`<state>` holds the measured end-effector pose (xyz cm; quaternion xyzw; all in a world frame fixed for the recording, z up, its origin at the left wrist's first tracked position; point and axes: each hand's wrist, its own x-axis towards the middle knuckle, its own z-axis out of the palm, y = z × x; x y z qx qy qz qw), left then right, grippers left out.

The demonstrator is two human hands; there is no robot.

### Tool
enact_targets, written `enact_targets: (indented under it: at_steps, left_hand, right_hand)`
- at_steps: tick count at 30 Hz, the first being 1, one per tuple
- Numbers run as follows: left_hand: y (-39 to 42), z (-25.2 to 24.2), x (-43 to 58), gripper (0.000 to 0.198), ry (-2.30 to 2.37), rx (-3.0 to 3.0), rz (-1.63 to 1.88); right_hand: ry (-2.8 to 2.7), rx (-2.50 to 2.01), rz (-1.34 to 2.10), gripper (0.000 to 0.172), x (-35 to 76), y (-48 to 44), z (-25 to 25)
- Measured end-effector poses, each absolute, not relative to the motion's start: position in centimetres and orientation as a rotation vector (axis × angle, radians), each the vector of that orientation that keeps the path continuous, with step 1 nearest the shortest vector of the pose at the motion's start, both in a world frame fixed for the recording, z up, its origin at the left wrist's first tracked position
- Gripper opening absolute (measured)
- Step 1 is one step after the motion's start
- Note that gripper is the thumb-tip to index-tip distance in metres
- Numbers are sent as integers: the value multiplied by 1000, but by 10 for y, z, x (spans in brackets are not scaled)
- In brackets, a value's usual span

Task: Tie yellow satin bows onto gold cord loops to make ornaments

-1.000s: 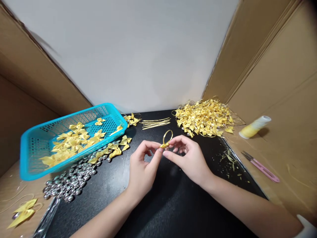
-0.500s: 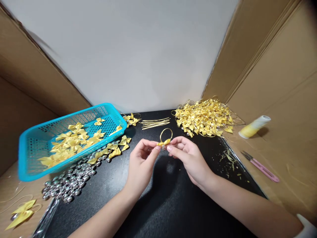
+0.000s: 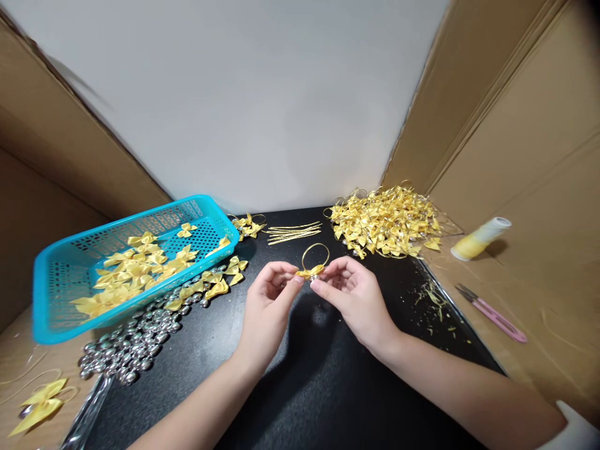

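Between my two hands is a yellow ribbon bow (image 3: 310,272) with a loop of gold cord (image 3: 315,246) standing up from it and a small silver bell or bead under its knot. My left hand (image 3: 270,297) pinches the bow's left side between thumb and fingertips. On the other side, my right hand (image 3: 354,297) grips the bow's right end, its thumb by the silver piece. The fingertips partly hide the bow. Just beyond lie several cut gold cords (image 3: 294,232) on the black work surface (image 3: 300,400).
At left, a blue basket (image 3: 42,300) holds yellow bows, with silver beads or bells (image 3: 131,347) in front. A heap of corded bows (image 3: 384,222) lies back right. Farther right are a thread spool (image 3: 482,239), pink-handled snips (image 3: 497,317) and cord scraps (image 3: 438,300). Cardboard walls flank the surface.
The cord loop looks wider and rounder than before. My right thumb has shifted slightly left, toward the silver piece; my left hand holds nearly the same place.
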<state>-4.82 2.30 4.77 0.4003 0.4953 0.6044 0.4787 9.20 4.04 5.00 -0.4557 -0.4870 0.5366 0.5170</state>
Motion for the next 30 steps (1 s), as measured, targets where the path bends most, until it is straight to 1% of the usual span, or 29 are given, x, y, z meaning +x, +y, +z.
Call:
enact_targets:
  at_steps: [2,5,9,11,13,17,19,23,26,30]
  left_hand:
    - [24,46,-49,17,1199,978,1466]
    - [24,44,-50,16,1231,1035,1428]
    - [23,45,-51,14,1277,1059,1379]
    - [23,47,-51,13,1260,1024,1375]
    - [23,48,-50,12,1243,991,1377]
    - [25,49,-50,11,1245,946,1384]
    - [25,49,-50,12,1248,925,1390]
    - [26,49,-51,15,1239,920,1361]
    - [29,44,-52,19,1234,933,1299]
    - [36,31,-53,23,1284,995,1279]
  right_hand:
    - [-1184,-1091,1265,24,92,40,50]
    - [-1232,-1049,1199,19,92,40,49]
    - [-1350,-998,1001,13,93,37,47]
    - [-1380,-991,943,12,93,37,47]
    - [-1351,-997,1002,13,93,37,47]
    - [-1229,-1028,1225,17,95,42,46]
    - [-1195,-1034,1241,19,97,45,45]
    - [-1259,-1051,1155,17,101,52,45]
    - [-1318,-1050,1285,18,100,57,43]
    - [-1205,-1077,1441,20,99,68,35]
